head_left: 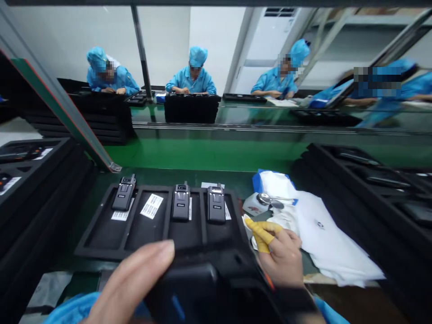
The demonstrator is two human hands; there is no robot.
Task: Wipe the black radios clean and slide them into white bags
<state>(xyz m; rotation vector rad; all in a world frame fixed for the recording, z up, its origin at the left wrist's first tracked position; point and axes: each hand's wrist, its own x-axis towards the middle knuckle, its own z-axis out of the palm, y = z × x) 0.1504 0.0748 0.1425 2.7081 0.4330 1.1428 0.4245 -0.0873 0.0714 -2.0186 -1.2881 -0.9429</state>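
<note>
Close to the camera, my left hand [135, 274] grips a black handheld radio [199, 288], which is blurred and fills the bottom middle. My right hand [281, 252], with yellow finger cots on several fingers, pinches a small white wipe [246, 222] just right of the black foam tray [135, 253]. In that tray lie three more black radios: one at the left [123, 195], one in the middle [181, 204] and one at the right [216, 206]. Printed white label sheets [152, 206] lie beside or under them; one compartment has only a label sheet.
A metal-topped dispenser bottle [256, 204], a blue-and-white packet [275, 183] and white bags [324, 229] lie at the right. Foam tray stacks stand left [40, 180] and right [364, 198]. Several co-workers in blue sit across the green bench [202, 150].
</note>
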